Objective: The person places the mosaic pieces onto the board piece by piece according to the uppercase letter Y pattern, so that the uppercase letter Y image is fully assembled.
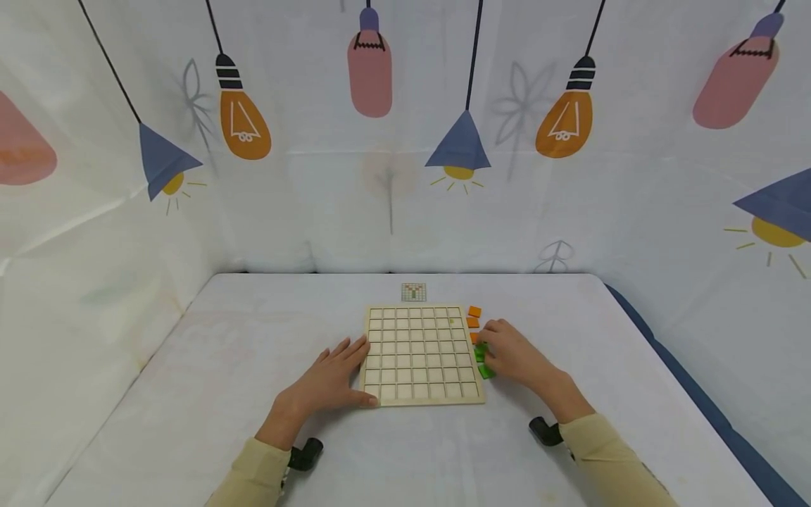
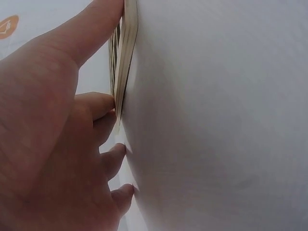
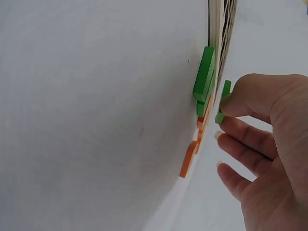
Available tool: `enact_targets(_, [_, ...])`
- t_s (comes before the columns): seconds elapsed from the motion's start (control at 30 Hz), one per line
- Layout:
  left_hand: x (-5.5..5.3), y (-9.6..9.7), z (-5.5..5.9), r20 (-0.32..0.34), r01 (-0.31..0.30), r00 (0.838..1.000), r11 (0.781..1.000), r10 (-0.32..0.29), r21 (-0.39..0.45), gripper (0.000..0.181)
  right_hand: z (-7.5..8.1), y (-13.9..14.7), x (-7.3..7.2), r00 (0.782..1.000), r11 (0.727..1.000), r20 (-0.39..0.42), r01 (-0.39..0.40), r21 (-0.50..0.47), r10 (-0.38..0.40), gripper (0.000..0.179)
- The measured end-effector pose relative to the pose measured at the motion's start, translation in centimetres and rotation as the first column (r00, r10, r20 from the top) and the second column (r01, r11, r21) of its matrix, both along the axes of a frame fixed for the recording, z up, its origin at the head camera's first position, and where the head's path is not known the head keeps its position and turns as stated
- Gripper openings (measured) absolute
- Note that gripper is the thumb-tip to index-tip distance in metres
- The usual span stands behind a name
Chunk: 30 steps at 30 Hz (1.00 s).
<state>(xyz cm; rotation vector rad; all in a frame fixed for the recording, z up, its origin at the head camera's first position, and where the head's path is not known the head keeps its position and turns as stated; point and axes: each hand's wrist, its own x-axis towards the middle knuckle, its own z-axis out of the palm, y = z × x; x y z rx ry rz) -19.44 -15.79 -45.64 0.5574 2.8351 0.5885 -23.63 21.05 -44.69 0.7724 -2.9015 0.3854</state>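
Observation:
A pale wooden grid board (image 1: 420, 358) lies flat on the white table. My left hand (image 1: 329, 377) is spread along its left side, with the thumb on the near left corner and fingertips at the edge; in the left wrist view the thumb (image 2: 91, 36) reaches along the board's side. On the other side, my right hand (image 1: 516, 355) pinches a green tile (image 3: 226, 89) between thumb and forefinger, lifted off the table. Below it, more green tiles (image 3: 204, 74) lie against the board's right edge. Orange tiles (image 1: 474, 311) continue that row toward the back.
Behind the board lies a small patterned card (image 1: 414, 292) with a grid picture. The white table (image 1: 266, 331) reaches back to a hanging sheet (image 1: 317, 204) printed with lamps and bulbs. Black wrist devices (image 1: 306, 455) sit under both forearms.

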Motion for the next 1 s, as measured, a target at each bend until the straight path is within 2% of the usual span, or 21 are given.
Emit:
enact_targets(0.4, [0.0, -0.1, 0.1, 0.009, 0.000, 1.000, 1.000, 0.000, -0.004, 0.108, 0.2, -0.9, 0.1, 0.998, 0.998, -0.029, -0.053, -0.023, 0.052, 0.022])
enact_targets(0.77, [-0.1, -0.1, 0.1, 0.015, -0.001, 1.000, 1.000, 0.001, -0.001, 0.109, 0.2, -2.2, 0.4, 0.998, 0.997, 0.039, -0.040, -0.072, 0.043, 0.025])
enact_targets(1.0, [-0.1, -0.1, -0.2, 0.012, 0.010, 1.000, 1.000, -0.009, -0.015, 0.109, 0.0, -3.1, 0.6, 0.996, 0.992, 0.016, -0.081, -0.092, 0.083, 0.025])
